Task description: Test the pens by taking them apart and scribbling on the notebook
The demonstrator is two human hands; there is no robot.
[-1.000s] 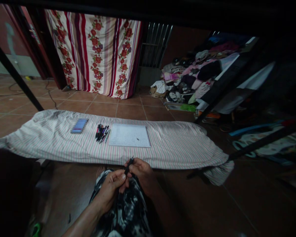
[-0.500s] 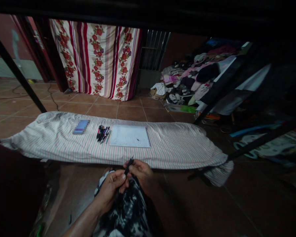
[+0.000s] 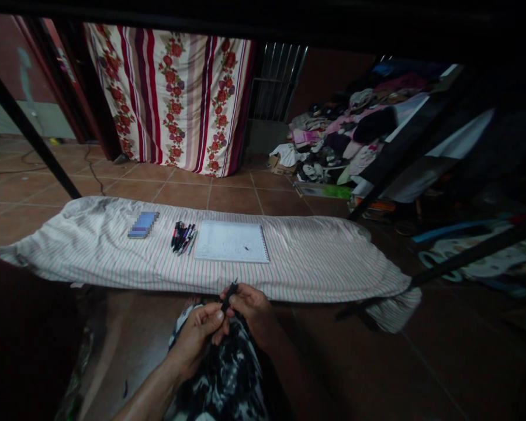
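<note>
A black pen (image 3: 229, 295) is held between both hands just above my lap, tilted with its thin tip pointing up and away. My left hand (image 3: 200, 328) pinches its lower end between thumb and fingers. My right hand (image 3: 251, 304) grips it higher up, near the tip. Beyond the hands, a spiral-bound notebook (image 3: 228, 241) lies open on the striped cloth, with a small dark piece (image 3: 246, 248) on its page. Several pens (image 3: 183, 238) lie in a loose bunch left of the notebook. Farther left sits a phone-like blue object (image 3: 143, 225), its face blurred out.
Striped cloth (image 3: 319, 257) covers the low surface ahead. Dark metal bars (image 3: 30, 128) frame it left and right (image 3: 473, 254). A flowered curtain (image 3: 193, 105) hangs behind, beside a heap of clothes (image 3: 333, 131). A small dark object (image 3: 125, 389) lies on the floor at lower left.
The view has shifted slightly. Both hands keep the same hold on the pen, and nothing on the cloth has visibly moved.
</note>
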